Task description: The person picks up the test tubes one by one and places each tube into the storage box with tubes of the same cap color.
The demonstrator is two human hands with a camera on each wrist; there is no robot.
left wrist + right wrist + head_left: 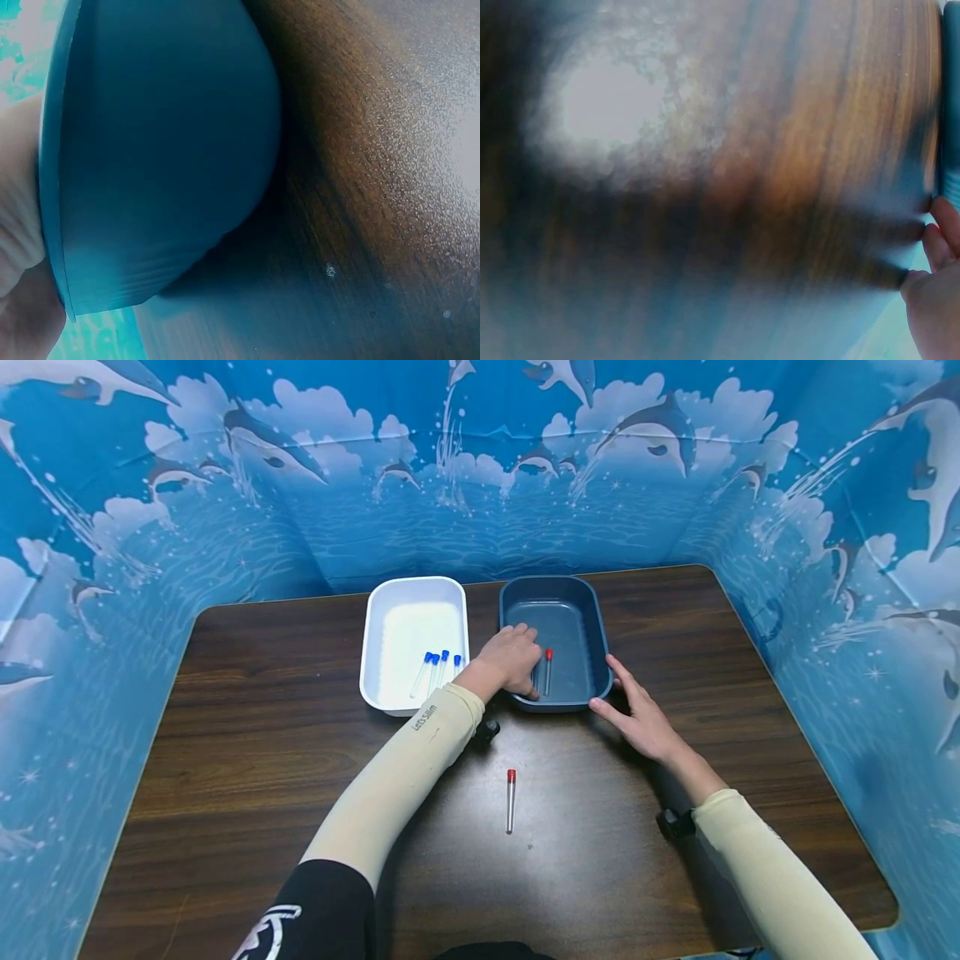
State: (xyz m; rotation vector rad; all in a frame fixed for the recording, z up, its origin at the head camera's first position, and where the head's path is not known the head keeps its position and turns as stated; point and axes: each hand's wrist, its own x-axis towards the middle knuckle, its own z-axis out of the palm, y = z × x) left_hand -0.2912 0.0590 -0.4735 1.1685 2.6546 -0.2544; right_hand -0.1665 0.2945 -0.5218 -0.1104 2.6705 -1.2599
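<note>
In the head view my left hand (508, 662) lies over the left wall of a dark blue-grey tray (555, 703), its fingers bent down inside. A tube shows partly beneath it; whether the fingers pinch that tube is hidden. Beside it in the tray lies a clear red-capped test tube (548, 672). My right hand (643, 720) reaches to the tray's near right corner, fingers extended and thumb spread, fingertips at the outer wall. The left wrist view shows the tray's outer side (165, 150) with part of the left hand (19, 202) past the rim.
A white tray (415, 703) stands left of the dark one, holding several blue-capped tubes (433, 670). Another red-capped test tube (511, 802) lies on the wooden table (262, 735), nearer my body. A dolphin-print curtain (465, 527) surrounds the table's back and sides.
</note>
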